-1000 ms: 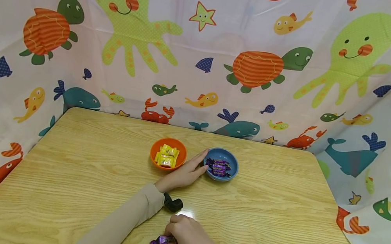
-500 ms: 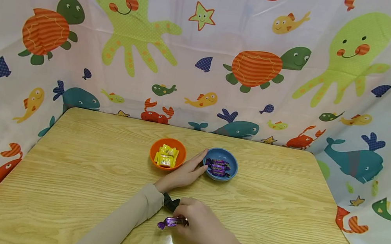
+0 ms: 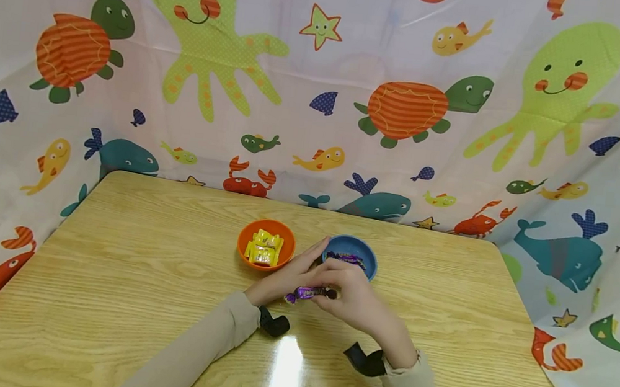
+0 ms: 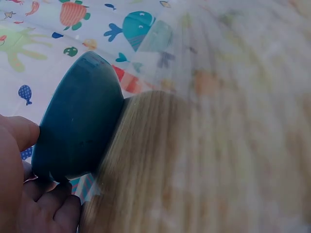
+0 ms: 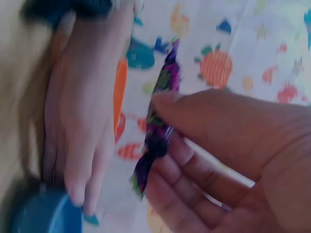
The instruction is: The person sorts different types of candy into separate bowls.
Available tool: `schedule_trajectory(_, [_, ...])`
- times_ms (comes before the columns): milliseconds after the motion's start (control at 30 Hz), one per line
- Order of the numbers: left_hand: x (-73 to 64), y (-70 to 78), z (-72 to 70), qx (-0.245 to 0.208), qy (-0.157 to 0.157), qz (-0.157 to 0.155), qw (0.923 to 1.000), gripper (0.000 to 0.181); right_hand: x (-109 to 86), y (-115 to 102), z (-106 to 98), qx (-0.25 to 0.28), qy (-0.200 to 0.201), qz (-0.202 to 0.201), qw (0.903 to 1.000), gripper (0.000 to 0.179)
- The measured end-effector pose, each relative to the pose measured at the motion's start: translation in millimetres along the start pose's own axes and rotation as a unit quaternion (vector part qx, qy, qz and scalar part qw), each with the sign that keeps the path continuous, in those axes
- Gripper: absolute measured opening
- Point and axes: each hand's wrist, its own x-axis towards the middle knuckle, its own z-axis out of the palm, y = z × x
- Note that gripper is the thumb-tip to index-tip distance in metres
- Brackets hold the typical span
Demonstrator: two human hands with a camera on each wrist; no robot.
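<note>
My right hand point(image 3: 353, 297) pinches a purple wrapped candy point(image 3: 308, 293) between thumb and fingers, just in front of the blue bowl point(image 3: 369, 249). In the right wrist view the candy point(image 5: 163, 107) has twisted ends, and the thumb lies across its middle. My left hand point(image 3: 291, 276) rests against the left side of the blue bowl, its fingers fairly straight and the thumb by the rim. The left wrist view shows fingers point(image 4: 53, 206) touching the bowl's outer wall. More purple candies point(image 3: 351, 260) lie in the blue bowl, partly hidden by my right hand.
An orange bowl point(image 3: 245, 254) with several yellow packets point(image 3: 264, 248) stands left of my left hand. Both bowls are on a wooden table point(image 3: 158, 254). A curtain printed with sea animals point(image 3: 357, 48) hangs behind it. Black straps point(image 3: 367, 361) are at both wrists.
My right hand has lifted the purple candy from the near part of the table and carried it forward to the blue bowl. My left hand stays at the bowl.
</note>
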Motion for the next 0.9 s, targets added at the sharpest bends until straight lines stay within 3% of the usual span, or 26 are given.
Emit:
schedule_trajectory(200, [2.2,1.9,-1.1,0.040,-0.002,0.019,0.9990,0.070,1.0,35.0,-19.3,0.030,0.023,0.050,0.9980,0.017])
schedule_trajectory(433, [5.9,6.8,1.6,0.041,0.019,-0.015,0.9989,0.065,-7.9,81.6,-24.7,0.039,0.063,0.121,0.9899,0.017])
schedule_trajectory(667, [5.9,7.1,3.1,0.045,0.026,-0.023,0.9984,0.065,-10.9,111.9,-5.8,-0.059,0.080,0.128,0.9867,0.018])
schedule_trajectory(900, [5.9,7.5,2.8,0.047,0.026,-0.030,0.9981,0.064,-9.5,113.6,5.6,-0.104,0.069,0.137,0.9827,0.017])
